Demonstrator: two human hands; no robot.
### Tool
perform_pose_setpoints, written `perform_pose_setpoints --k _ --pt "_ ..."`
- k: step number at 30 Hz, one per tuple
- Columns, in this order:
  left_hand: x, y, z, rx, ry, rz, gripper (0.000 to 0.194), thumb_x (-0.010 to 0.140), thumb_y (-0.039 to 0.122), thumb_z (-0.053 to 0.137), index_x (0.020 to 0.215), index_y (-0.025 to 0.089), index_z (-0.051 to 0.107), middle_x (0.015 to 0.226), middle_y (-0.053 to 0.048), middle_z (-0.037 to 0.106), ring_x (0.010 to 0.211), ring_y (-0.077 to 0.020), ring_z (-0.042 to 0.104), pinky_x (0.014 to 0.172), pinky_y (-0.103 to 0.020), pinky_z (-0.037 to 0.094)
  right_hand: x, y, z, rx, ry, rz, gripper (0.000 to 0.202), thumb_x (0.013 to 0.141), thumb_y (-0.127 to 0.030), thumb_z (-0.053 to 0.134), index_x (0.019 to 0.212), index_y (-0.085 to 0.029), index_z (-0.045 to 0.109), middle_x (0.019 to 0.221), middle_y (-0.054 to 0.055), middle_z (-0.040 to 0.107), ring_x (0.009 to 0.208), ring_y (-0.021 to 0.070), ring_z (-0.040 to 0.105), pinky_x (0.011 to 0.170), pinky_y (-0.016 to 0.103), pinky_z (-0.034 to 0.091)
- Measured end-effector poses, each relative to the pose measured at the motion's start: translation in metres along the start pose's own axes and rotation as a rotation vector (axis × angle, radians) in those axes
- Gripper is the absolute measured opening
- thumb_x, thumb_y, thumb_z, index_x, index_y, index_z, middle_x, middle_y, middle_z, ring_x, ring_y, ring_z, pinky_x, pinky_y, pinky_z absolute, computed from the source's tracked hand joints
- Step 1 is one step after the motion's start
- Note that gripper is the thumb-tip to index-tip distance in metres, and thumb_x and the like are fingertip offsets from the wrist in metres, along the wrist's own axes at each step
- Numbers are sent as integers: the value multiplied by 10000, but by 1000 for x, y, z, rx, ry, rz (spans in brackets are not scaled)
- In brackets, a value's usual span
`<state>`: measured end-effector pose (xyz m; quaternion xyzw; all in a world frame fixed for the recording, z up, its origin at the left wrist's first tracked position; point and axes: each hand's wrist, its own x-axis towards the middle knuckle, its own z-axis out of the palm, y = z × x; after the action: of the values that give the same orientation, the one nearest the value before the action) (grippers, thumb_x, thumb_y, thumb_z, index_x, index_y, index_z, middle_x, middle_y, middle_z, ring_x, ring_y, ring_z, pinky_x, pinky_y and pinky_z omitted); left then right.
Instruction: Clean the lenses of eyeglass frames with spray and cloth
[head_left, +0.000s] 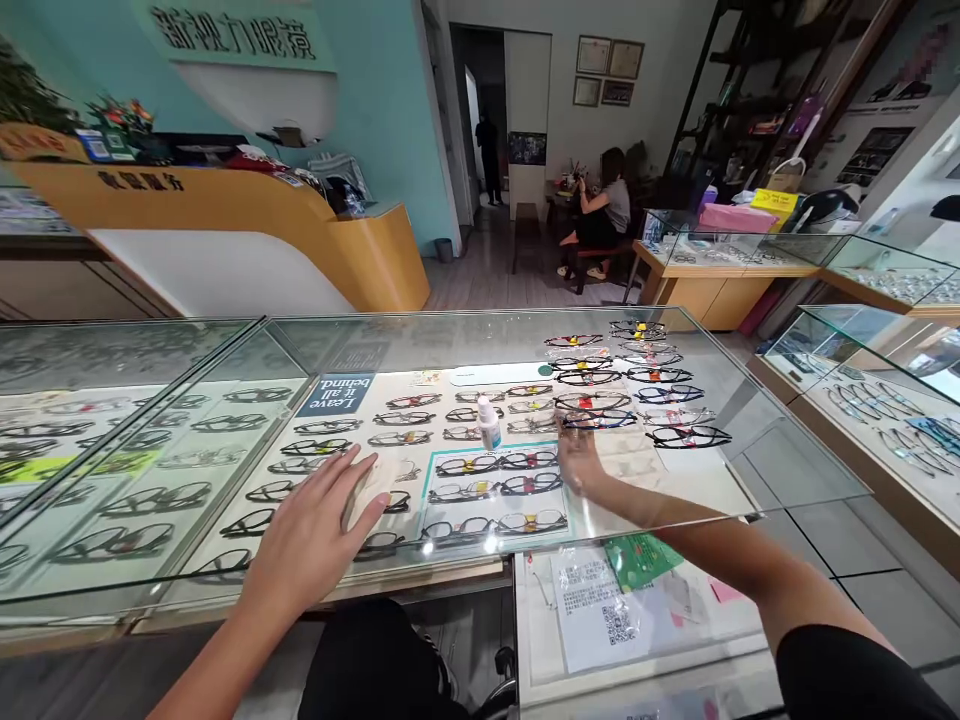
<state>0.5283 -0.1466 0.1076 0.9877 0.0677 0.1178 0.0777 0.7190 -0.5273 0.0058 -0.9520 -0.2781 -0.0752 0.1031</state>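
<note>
My left hand [307, 530] is open over the near edge of the glass-topped display case [420, 350], fingers spread, with nothing in it. Seen through the glass, my right hand [581, 462] reaches into the case from the near side. It is at the left end of blue-rimmed glasses [598, 421], just below red-marked glasses [592, 401]. Its fingertips are partly hidden and blurred, so whether it grips a frame is unclear. A small white bottle [489, 424] stands upright between the hands. Several rows of glasses lie around them.
An open drawer [525, 640] with papers and a green card [641, 561] is below the case, on the right. Another case [892, 400] stands at the right. Farther back are a wooden counter [382, 250] and a seated person [611, 200].
</note>
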Motion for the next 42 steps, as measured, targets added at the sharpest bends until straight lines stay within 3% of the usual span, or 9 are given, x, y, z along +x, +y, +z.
perform_pose_setpoints --k 3,8,14,18,23,27,30,36,42 --pt "0 2 1 -5 0 8 785 1092 679 334 1602 169 644 1758 -153 518 1669 -408 440 1326 -645 425 -36 -29 4 36 -57 -33 750 937 -19 555 1673 -161 561 1764 171 514 1675 364 418 1382 606 352" --pt "0 3 5 -4 18 33 790 1098 668 325 1629 161 618 1763 -157 509 1680 -387 429 1357 -622 392 -111 -71 -48 219 -321 -215 680 986 -146 547 1662 -77 537 1783 217 448 1731 448 240 1416 700 236" --pt "-2 3 9 2 49 31 775 1092 675 332 1625 197 630 1750 -138 532 1679 -375 437 1365 -615 389 -161 -98 -145 358 -479 -324 547 1043 -164 468 1559 -42 603 1646 245 566 1629 424 403 1403 671 307" --pt "-2 6 6 10 38 35 806 1099 673 306 1622 153 632 1749 -160 527 1680 -390 431 1363 -626 393 -180 -95 -168 346 -491 -348 555 1031 -200 525 1540 -4 628 1595 281 614 1655 468 377 1394 701 324" --pt "-1 6 6 12 33 33 793 1101 669 323 1619 159 638 1753 -158 521 1672 -407 439 1344 -636 416 -185 -85 -211 347 -387 -537 547 1020 -309 641 1541 -148 668 1522 190 714 1619 415 468 1402 626 369" --pt "-1 4 6 20 22 39 804 1101 666 313 1619 142 633 1754 -161 519 1671 -401 441 1352 -635 401 -128 -70 -278 303 35 -371 464 1103 -278 479 1524 -248 670 1567 140 682 1643 339 438 1421 617 297" --pt "0 4 5 39 6 31 827 1099 674 286 1627 136 623 1764 -156 508 1680 -387 429 1361 -621 387 -45 -38 -299 224 49 -301 413 1153 -361 415 1332 -269 777 1517 111 716 1538 363 531 1393 747 190" --pt "2 1 8 86 -26 47 829 1087 667 331 1730 174 504 1835 -120 380 1748 -402 278 1373 -652 338 120 41 -246 61 -86 -175 476 1131 -323 411 1160 -184 865 1564 113 709 1513 339 487 1342 566 294" --pt "0 -1 8 84 -30 54 828 1097 672 317 1738 178 489 1834 -116 372 1730 -384 333 1389 -649 317 192 83 -195 -23 -163 11 465 1097 -287 441 1273 -227 866 1625 69 679 1517 349 413 1321 527 281"
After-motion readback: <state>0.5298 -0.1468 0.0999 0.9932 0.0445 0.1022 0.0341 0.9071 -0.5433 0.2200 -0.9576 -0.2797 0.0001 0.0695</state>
